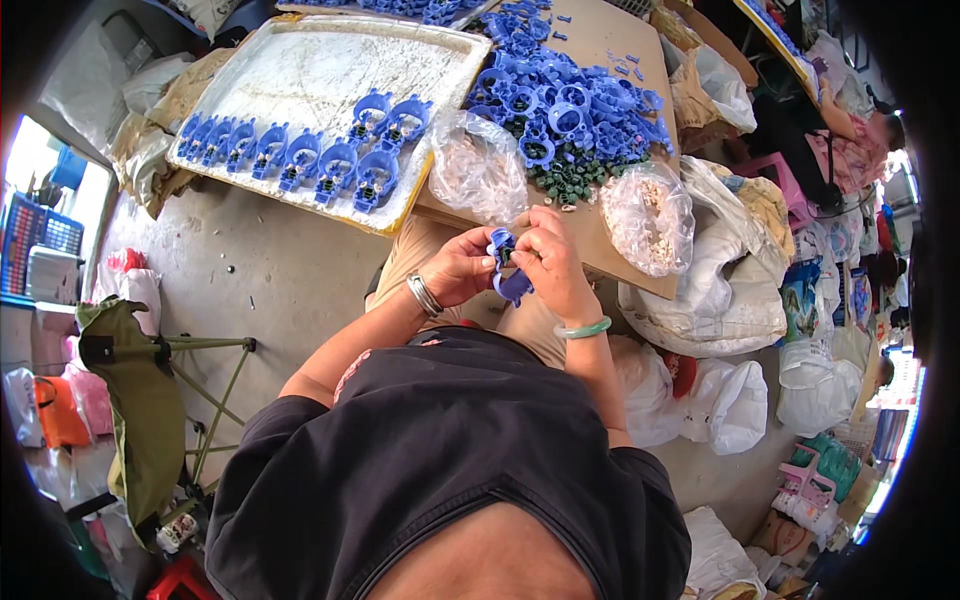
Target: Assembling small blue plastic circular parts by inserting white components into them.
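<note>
Over my lap, my left hand [462, 268] is closed on a blue plastic ring-shaped piece [512, 286] with a dark green part set in it. My right hand [552, 268] pinches at the same piece from the other side; whether a small part is between its fingertips I cannot make out. Just beyond my hands lies a clear bag of small pale parts [480, 168]. Several assembled blue pieces [302, 158] stand in rows on a white foam tray [330, 60] with a yellow edge.
On the brown board [625, 95] lie a heap of blue pieces [570, 100], a pile of dark green parts [570, 182] and a second bag of pale parts [645, 220]. A green folding stool [150, 400] stands at left, white sacks [710, 270] at right. Another person [845, 150] sits far right.
</note>
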Demonstrator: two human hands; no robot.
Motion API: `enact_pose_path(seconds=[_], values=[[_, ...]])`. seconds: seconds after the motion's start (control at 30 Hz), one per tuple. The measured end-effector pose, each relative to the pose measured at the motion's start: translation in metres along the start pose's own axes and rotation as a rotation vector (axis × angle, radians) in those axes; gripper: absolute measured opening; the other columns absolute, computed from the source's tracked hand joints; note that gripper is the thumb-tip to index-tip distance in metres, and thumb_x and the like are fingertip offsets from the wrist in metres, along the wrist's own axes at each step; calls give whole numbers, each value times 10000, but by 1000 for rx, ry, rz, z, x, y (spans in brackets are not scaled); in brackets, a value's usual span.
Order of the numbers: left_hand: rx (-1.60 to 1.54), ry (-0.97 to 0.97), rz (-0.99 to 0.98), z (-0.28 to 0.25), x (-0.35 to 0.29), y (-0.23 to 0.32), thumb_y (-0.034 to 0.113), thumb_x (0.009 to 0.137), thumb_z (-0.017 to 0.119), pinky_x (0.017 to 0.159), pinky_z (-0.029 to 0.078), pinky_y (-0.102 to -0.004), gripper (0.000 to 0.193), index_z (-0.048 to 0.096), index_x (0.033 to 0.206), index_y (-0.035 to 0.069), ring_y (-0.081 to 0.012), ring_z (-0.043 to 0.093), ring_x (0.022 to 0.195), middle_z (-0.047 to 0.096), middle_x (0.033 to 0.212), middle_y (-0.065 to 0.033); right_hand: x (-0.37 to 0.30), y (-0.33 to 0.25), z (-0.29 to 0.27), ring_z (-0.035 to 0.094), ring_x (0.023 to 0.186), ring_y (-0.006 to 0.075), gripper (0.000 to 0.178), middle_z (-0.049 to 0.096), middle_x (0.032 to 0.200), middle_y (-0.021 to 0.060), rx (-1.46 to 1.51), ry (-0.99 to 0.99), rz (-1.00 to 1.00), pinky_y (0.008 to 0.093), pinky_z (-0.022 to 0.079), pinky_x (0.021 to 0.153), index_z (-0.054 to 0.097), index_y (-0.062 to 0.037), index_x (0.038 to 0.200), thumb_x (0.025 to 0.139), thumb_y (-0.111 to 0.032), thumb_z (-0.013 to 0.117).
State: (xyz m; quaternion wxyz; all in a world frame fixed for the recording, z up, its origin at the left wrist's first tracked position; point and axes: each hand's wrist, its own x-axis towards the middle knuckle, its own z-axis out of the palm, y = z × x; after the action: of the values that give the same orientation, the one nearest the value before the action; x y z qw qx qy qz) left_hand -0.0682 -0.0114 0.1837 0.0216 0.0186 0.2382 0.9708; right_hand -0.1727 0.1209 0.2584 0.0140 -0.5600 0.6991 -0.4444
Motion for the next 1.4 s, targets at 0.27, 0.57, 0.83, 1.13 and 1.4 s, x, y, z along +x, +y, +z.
enact_pose_path(seconds=[0.27,0.57,0.83,1.13,1.4], values=[[64,5,14,2,0,1,61,764,614,744,483,-341,324,495,1063,90,-136,551,878,551,939,-4,3,-8,0,452,1015,329,132,505,964,129,-131,4,-8,412,338,837,513,-43,670,611,-18,629],[46,13,19,-2,1,-1,58,755,621,751,483,-361,339,494,1068,90,-148,554,915,555,958,-12,2,-6,7,501,934,309,132,515,919,139,-97,-70,172,377,387,768,516,-32,694,616,-12,620],[-72,9,136,17,1,10,85,755,632,795,461,-400,431,444,1141,127,-189,535,994,509,1135,-94,-13,2,-5,536,834,159,392,556,954,88,384,114,369,250,417,715,453,-18,1131,771,-91,590],[103,-40,227,14,3,7,181,790,596,863,410,-457,440,415,1183,99,-239,441,1126,447,1222,-93,-17,6,13,528,676,95,349,565,911,52,660,163,655,181,410,579,485,-20,1109,771,49,429],[79,54,-349,0,-4,3,297,869,470,523,507,-320,355,499,1078,12,-237,608,633,591,856,-156,-15,13,-4,556,710,274,287,543,894,125,-65,-118,152,313,454,609,588,-57,962,732,53,455]])
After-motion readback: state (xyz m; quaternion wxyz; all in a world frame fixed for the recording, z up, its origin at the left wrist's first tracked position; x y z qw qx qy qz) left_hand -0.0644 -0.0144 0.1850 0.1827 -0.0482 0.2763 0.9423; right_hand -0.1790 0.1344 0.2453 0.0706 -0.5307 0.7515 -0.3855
